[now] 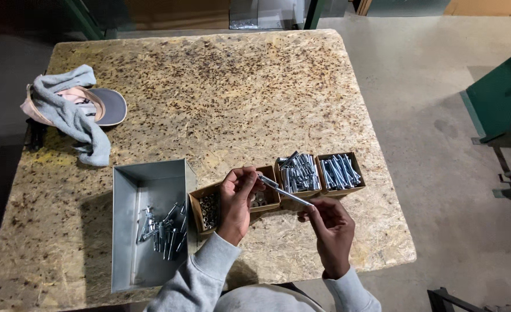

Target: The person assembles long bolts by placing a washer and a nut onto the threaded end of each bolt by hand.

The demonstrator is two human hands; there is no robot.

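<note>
At the upper left of the frame a cap (102,106) lies on the bench (221,86) with a grey cloth (71,115) draped over it. Lower left, a grey metal tray (146,190) holds a loose heap of assembled bolts (163,231). Just right of it, a small cardboard box (208,209) carries nuts or washers; the view is too coarse to say which.

The left hand (235,199) is closed, its grip pinching the upper end of a long steel bolt (284,192) near the frame's centre, perhaps with a small part at that end. The right hand (330,228) pinches the lower end, so the bolt hangs slanted above the boxes, clear of the bench.

The bolt looks stiff, smooth and fairly light, likely slick on its plain shank; the threaded end and the head should give surer hold.

Further right, two cardboard boxes (319,172) sit side by side, packed with more long bolts.
</note>
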